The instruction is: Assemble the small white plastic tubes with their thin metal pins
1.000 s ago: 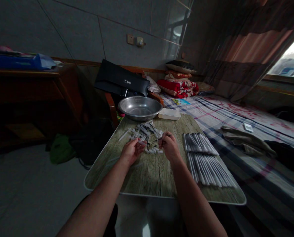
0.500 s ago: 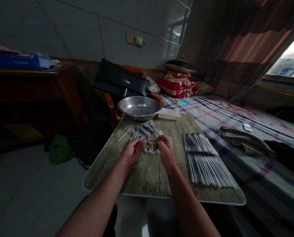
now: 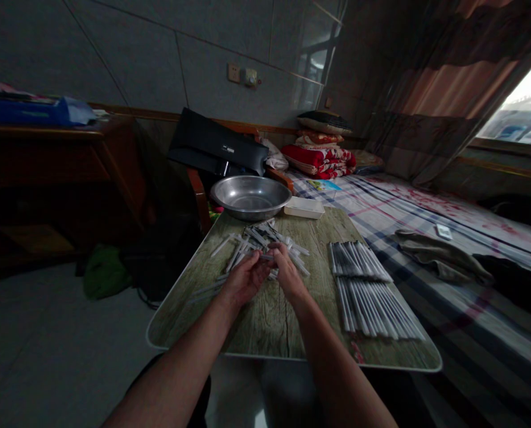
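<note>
I had the left hand (image 3: 242,278) and right hand (image 3: 286,272) fingertip to fingertip, both pinching one small tube (image 3: 266,257) beside the loose pile (image 3: 258,236) on the surface (image 3: 265,324).

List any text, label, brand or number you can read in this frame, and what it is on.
None is legible.
Black flat object: a small pale mark, too blurred to read.
Loose sticks and rowed sticks: dark bands only, no readable print.
Small white card: too small to read.
</note>
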`<action>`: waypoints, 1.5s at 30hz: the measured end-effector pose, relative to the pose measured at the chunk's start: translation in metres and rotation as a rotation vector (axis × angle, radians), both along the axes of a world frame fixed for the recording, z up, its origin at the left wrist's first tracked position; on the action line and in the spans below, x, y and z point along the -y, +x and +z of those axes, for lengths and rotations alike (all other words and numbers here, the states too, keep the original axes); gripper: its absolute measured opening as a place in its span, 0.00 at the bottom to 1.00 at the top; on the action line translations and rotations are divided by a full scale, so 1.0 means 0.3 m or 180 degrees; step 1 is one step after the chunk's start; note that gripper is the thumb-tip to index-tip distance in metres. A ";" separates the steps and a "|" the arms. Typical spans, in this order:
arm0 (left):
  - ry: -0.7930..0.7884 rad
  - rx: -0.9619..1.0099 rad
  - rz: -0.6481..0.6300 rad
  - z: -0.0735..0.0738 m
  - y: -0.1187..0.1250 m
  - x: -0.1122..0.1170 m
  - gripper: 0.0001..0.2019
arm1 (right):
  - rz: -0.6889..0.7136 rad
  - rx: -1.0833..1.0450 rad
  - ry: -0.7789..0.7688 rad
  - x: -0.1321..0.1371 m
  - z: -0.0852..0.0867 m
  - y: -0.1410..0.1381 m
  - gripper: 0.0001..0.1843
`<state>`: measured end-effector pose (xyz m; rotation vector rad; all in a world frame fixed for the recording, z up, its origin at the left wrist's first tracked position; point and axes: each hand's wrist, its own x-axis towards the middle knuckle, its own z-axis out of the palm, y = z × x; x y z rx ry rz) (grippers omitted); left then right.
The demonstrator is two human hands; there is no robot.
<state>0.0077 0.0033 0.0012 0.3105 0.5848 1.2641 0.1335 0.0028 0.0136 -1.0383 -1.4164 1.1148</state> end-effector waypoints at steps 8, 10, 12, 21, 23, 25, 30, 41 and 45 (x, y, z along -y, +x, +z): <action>-0.0520 0.0563 0.0380 0.053 -0.055 -0.012 0.11 | -0.0570 0.1449 0.0160 -0.113 -0.030 0.160 0.18; -0.0557 0.0590 0.0416 0.055 -0.055 -0.011 0.11 | -0.0481 0.2387 0.0142 -0.135 -0.049 0.168 0.16; -0.0578 0.0589 0.0386 0.052 -0.048 -0.008 0.12 | -0.0266 0.3022 0.0188 -0.144 -0.073 0.156 0.18; -0.0231 -0.0085 0.0268 0.018 -0.017 -0.007 0.03 | -0.0164 0.3093 0.0189 -0.130 -0.098 0.141 0.13; -0.0165 -0.0191 0.0236 0.010 -0.009 -0.004 0.02 | -0.0149 0.2236 0.0093 -0.114 -0.085 0.156 0.10; -0.0188 -0.0223 0.0184 0.007 0.002 0.001 0.02 | -0.0081 0.1243 0.0063 -0.086 -0.065 0.170 0.08; -0.0297 -0.0204 0.0034 0.020 0.045 0.023 0.06 | 0.0283 -0.0358 -0.0204 0.007 0.001 0.184 0.08; -0.0085 -0.0432 -0.0045 0.014 0.135 0.053 0.02 | 0.0192 -0.0916 -0.0504 0.075 0.006 0.210 0.12; 0.0047 -0.0546 -0.0112 -0.011 0.146 0.054 0.02 | 0.0044 -0.0727 -0.0382 0.079 -0.007 0.231 0.10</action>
